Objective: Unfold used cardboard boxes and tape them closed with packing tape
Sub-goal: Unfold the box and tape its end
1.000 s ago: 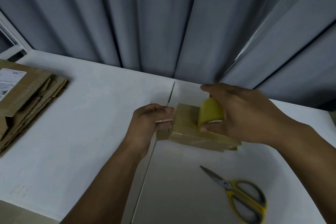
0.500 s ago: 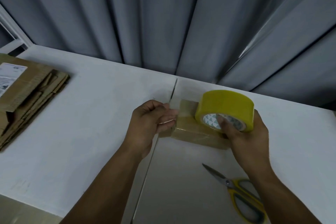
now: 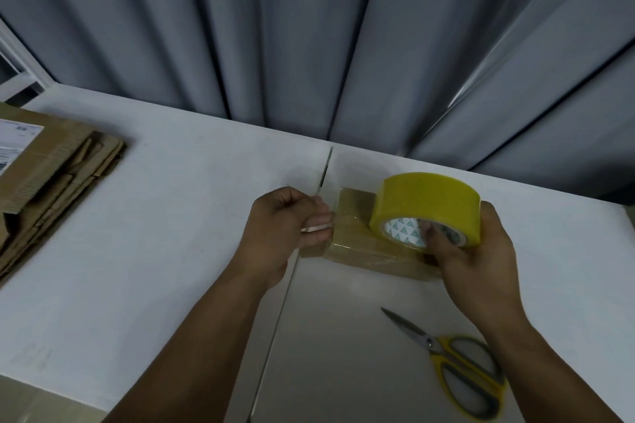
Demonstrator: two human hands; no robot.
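A small brown cardboard box (image 3: 357, 240) lies on the white table (image 3: 165, 251) near the middle, its top glossy with clear tape. My left hand (image 3: 285, 230) pinches the free end of the tape at the box's left end. A stretch of clear tape runs from there over the box to the yellow tape roll (image 3: 427, 208). My right hand (image 3: 477, 251) holds that roll upright above the box's right end, thumb in its printed core and fingers round the outside.
Yellow-handled scissors (image 3: 457, 367) lie on the table at the front right, blades pointing toward the box. A stack of flattened cardboard boxes (image 3: 51, 178) with a white label sits at the left edge. Grey curtains (image 3: 309, 45) hang behind the table.
My right hand turned from lying over the roll on the box to holding it upright, lifted off the box's right end. The left hand stayed pinching the tape end.
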